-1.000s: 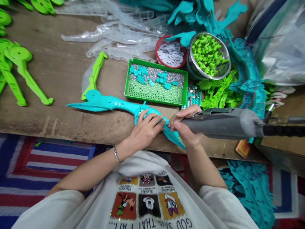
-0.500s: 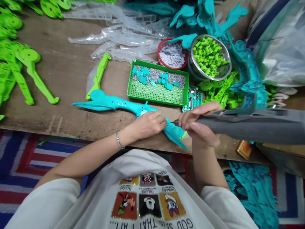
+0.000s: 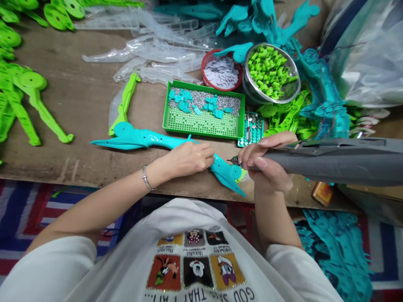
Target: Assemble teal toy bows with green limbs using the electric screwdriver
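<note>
A long, glossy teal plastic part (image 3: pixel 135 139) with pointed ends lies across the front of the table. My left hand (image 3: pixel 193 157) covers its middle, fingers curled down over it; the fingertips are hidden. In my right hand (image 3: pixel 267 161) is a grey electric screwdriver (image 3: pixel 333 161), held near its front end with the body lying level to the right. Its thin bit points left, just beside the teal part's right end and close to my left fingers. A green plastic part (image 3: pixel 127 105) touches or lies close to the teal part's left end.
Behind the teal part stands a green perforated tray (image 3: pixel 204 134) with screws and small teal pieces. Beyond are a red basket (image 3: pixel 206 79) of white pieces and a metal bowl (image 3: pixel 296 94) of green pieces. Clear plastic parts (image 3: pixel 141 50) and green parts (image 3: pixel 34 92) lie around.
The view has shifted slightly, so most of the table sits further left. My left hand has moved a little left and up, and the screwdriver bit shows more clearly apart from it.
</note>
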{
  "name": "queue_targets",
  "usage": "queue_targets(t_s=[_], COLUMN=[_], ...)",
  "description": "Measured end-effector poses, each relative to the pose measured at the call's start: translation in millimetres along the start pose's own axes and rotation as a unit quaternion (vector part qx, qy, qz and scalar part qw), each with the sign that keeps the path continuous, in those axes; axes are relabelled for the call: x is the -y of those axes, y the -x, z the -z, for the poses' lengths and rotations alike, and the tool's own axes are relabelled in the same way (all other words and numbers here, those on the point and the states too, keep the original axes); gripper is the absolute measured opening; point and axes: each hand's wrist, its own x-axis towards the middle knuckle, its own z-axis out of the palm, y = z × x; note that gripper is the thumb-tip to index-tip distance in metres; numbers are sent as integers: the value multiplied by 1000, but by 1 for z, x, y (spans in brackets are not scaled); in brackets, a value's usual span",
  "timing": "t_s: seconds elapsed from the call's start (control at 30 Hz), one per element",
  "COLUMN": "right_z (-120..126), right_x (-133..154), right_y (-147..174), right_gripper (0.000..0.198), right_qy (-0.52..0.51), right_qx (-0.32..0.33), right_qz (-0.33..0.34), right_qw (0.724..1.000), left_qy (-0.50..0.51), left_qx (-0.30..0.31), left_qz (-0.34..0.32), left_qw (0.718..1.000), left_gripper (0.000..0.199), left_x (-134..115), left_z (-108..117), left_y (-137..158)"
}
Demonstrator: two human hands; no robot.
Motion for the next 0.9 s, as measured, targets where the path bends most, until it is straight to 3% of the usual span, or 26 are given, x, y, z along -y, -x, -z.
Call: queue_targets(t_s=[0.3, 0.57, 0.8, 0.9], right_z=[-2, -5, -6, -5], right_x=[1, -3, -5, -12], right_y=[-5, -12, -16, -25], right_gripper=[20, 18, 20, 18], right_qy=[-14, -1, -19, 5], right_qx=[6, -8, 7, -18], right_qz=[-8, -19, -3, 12], right_qw=[1000, 1000, 1000, 1000], left_qy=[-4, 18, 15, 3], left_qx=[51, 13, 42, 9], left_qz=[-2, 11, 4, 23], left_qw=[999, 1000, 999, 1000], left_gripper=[23, 21, 20, 21], left_x=[2, 3, -1, -12], left_z=[11, 6, -1, -6], left_y=[-8, -2, -7, -5])
